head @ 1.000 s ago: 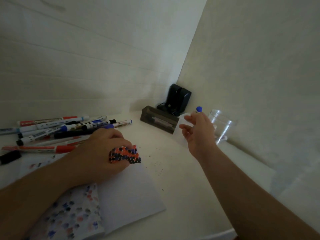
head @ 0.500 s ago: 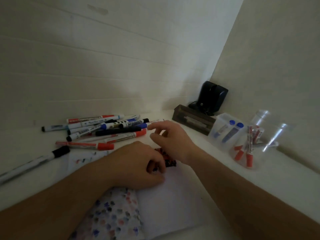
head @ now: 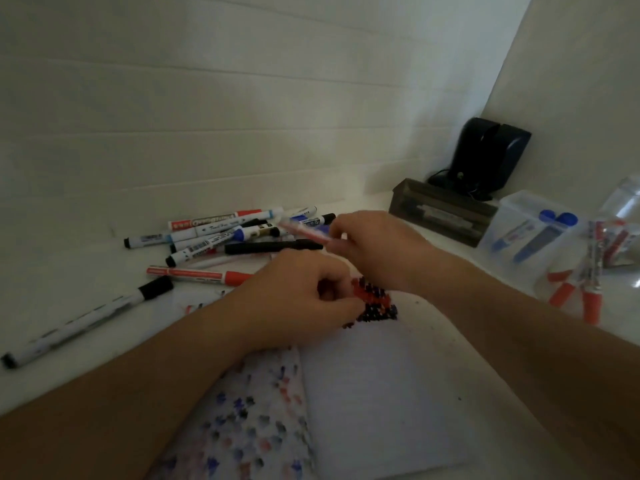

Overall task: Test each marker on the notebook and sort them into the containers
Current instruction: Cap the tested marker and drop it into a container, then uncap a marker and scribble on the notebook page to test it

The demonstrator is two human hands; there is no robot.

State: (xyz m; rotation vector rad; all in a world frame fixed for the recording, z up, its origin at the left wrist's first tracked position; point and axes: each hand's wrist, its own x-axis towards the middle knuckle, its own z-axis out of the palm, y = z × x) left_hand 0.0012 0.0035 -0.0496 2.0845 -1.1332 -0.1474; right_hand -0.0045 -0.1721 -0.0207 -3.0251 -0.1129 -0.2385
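My right hand (head: 374, 244) pinches a red marker (head: 304, 232) just above the unsorted pile (head: 225, 237); my left hand (head: 298, 299), fingers curled, presses on the notebook (head: 374, 393) by its patch of test marks, gripping nothing I can make out. I judge the job partly done: a dozen or so markers wait untested. To my right, the square tub (head: 519, 209) holds two blue-capped markers (head: 540, 233), the clear cup (head: 550, 289) beside it several red ones (head: 588, 292).

Home desk corner, speaker (head: 485, 157), paneled wall (head: 242, 116)
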